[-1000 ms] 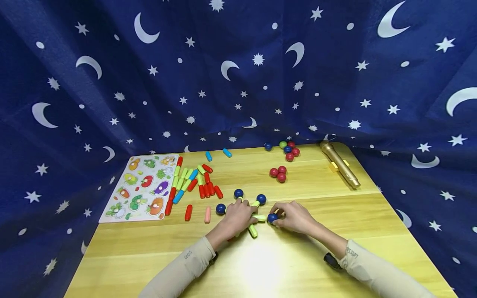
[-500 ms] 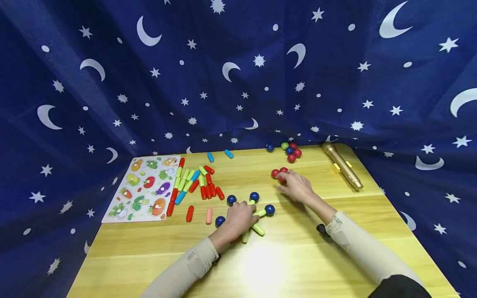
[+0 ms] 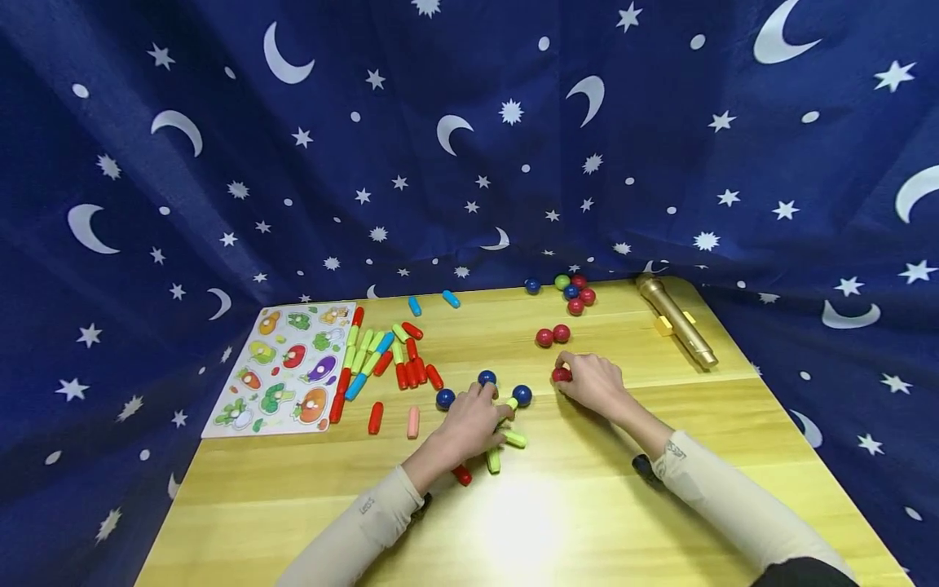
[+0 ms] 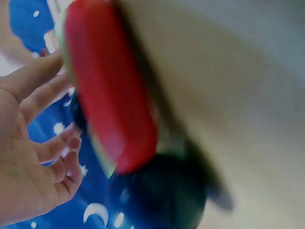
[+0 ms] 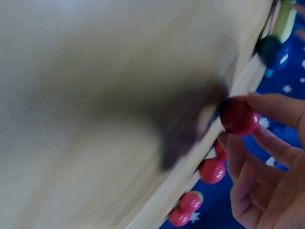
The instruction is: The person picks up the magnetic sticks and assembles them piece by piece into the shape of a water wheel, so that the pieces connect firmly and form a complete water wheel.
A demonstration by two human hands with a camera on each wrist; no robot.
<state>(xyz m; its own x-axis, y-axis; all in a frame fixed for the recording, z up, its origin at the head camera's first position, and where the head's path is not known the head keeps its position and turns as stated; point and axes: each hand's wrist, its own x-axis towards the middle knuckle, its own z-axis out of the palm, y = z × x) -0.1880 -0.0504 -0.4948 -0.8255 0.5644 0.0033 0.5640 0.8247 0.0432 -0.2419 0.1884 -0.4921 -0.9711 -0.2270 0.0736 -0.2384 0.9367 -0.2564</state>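
Note:
My left hand (image 3: 469, 420) grips a stick-and-ball model from above, its fingers over the centre. Yellow-green sticks (image 3: 513, 439) fan out from under the hand, with blue balls (image 3: 522, 396) along the far side. A red stick (image 3: 462, 474) pokes out beneath the wrist; the left wrist view shows this red stick (image 4: 112, 86) up close, above a dark blue ball (image 4: 157, 193). The model's centre is hidden by the hand. To the right, my right hand (image 3: 592, 381) pinches a red ball (image 5: 239, 116) between thumb and fingers, close over the table.
Two red balls (image 3: 553, 335) lie beyond the right hand, with a mixed ball cluster (image 3: 574, 293) farther back. A gold microphone (image 3: 676, 320) lies at right. Loose sticks (image 3: 411, 375) and a vegetable puzzle board (image 3: 245, 342) are at left. A starry blue curtain (image 3: 469, 163) borders the table.
My right hand left the blue ball at the model's right, reached to the group of red balls, took one and drew it back nearer. The model has turned under my left hand.

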